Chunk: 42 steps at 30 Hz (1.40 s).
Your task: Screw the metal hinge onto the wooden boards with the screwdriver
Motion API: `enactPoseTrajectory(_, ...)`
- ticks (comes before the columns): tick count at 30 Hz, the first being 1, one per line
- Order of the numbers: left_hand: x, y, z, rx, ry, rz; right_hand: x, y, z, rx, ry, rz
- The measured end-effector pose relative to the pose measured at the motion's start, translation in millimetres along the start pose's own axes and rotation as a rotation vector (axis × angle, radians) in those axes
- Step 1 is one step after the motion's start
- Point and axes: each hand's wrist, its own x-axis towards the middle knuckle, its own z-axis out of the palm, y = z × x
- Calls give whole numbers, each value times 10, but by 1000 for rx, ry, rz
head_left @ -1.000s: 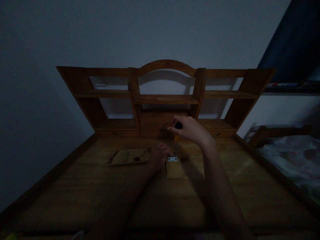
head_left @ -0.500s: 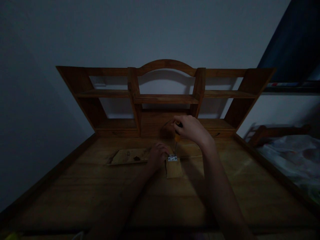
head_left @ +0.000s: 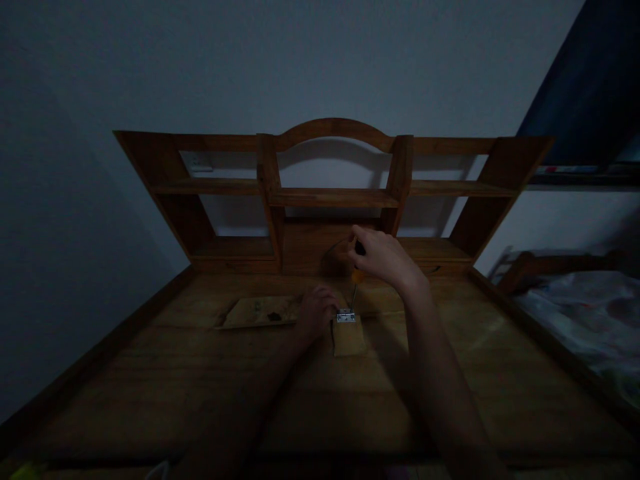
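While the right hand (head_left: 383, 257) is closed round the screwdriver (head_left: 358, 276), tip at the hinge (head_left: 346, 317), the left hand (head_left: 317, 311) sits half-curled beside the hinge; can't tell its hold.

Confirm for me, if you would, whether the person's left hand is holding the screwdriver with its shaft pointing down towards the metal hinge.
Not quite: the head view shows that the right hand, not the left, is holding the screwdriver. Its shaft does point down towards the metal hinge.
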Motion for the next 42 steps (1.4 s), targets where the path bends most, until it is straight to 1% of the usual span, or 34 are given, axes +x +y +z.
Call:
enactPoseTrajectory(5,15,29,-21,-3,-16,-9,-8,-14,-2,51,-20,-8)
enactPoseTrajectory(12,17,54,-12,-20,-14,-9,30,5,37,-57,11,-23)
enactPoseTrajectory(16,34,67,-15,-23,-29,39,12,-30,24,11,-11,-31)
enactPoseTrajectory(19,46,87,-61,8,-71,77,5,-51,19,38,-18,-22)
enactPoseTrajectory(24,43,92,-138,31,-126,122,27,-17,39,-29,-9,-6)
enactPoseTrajectory(28,30,89,-139,44,-119,122,18,-4,40,2,-21,-18)
enactPoseTrajectory(33,31,106,-110,32,-111,101,11,3,54,1,2,17)
enactPoseTrajectory(37,47,112,-109,20,-101,82,20,25,66,-22,15,-19)
enactPoseTrajectory(42,51,131,-117,17,-85,77,20,-2,67,36,-14,-26)
